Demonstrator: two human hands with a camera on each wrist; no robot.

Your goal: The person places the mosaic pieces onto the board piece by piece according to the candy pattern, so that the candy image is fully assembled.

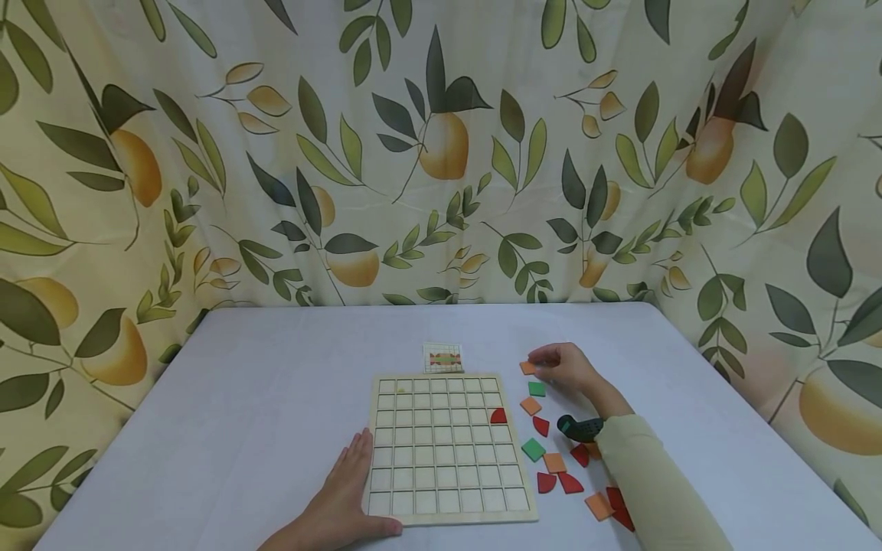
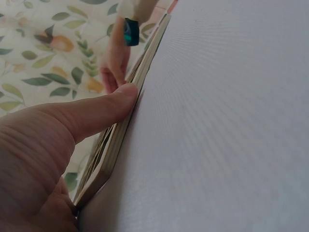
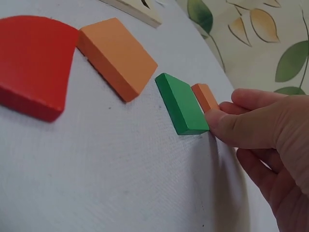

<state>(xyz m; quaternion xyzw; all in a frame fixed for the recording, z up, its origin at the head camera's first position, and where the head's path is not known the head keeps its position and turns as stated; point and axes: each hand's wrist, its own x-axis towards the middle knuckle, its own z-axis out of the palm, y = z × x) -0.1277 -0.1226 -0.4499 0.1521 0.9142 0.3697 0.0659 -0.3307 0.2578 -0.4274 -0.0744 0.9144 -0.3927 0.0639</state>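
Observation:
A pale wooden grid board [image 1: 449,501] lies flat on the table, with one red quarter-circle piece [image 1: 498,416] in a cell at its right edge. My left hand [image 1: 338,501] rests against the board's near left corner, fingers along the left side. In the left wrist view its straight thumb [image 2: 104,108] touches the board's edge [image 2: 116,145]. Beyond the board's far right corner, my right hand [image 1: 568,369] pinches an orange square tile [image 1: 527,368] between thumb and fingers. Just beside that tile lies a green square tile [image 3: 182,104], then another orange tile [image 3: 118,58].
Several loose red, orange and green pieces lie right of the board, among them a green tile [image 1: 534,450] and a red piece [image 1: 547,482]. My right sleeve [image 1: 661,482] covers some. A small pattern card [image 1: 443,357] sits behind the board. Patterned curtain [image 1: 441,153] surrounds the table.

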